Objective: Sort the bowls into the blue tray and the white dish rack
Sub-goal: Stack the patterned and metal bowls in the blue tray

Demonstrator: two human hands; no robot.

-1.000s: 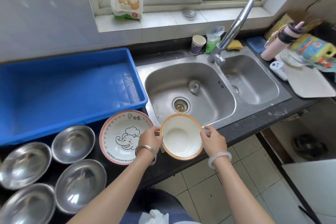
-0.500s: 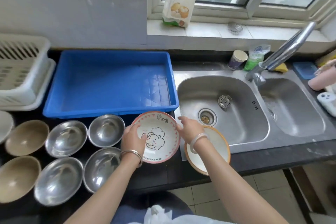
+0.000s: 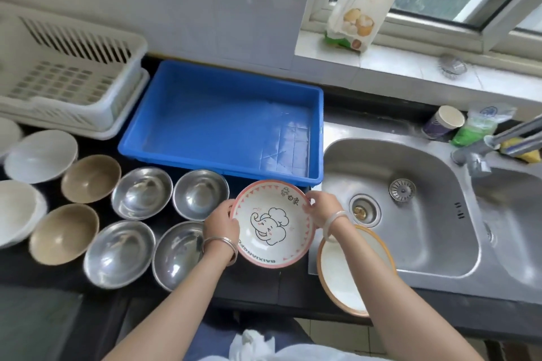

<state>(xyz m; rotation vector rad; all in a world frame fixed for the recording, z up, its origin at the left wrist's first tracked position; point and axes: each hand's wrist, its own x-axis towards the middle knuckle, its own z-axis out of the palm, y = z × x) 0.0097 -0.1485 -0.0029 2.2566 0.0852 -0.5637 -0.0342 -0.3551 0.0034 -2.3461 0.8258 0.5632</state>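
Both hands have left the orange-rimmed bowl (image 3: pixel 349 275) they were holding a second ago. It is now lying in front of the blue tray (image 3: pixel 223 126) and off to its right, on the sink's edge. The left hand (image 3: pixel 221 223) and right hand (image 3: pixel 321 208) are gripping the elephant bowl (image 3: pixel 272 224) by opposite rims, fingers clamped on it, just in front of the tray's near right corner. The bowl is showing "白象" at its far rim and "BAIXIANG" at its near one – the rest is hidden. The white dish rack (image 3: pixel 67 82), left of the tray, is now showing in full.
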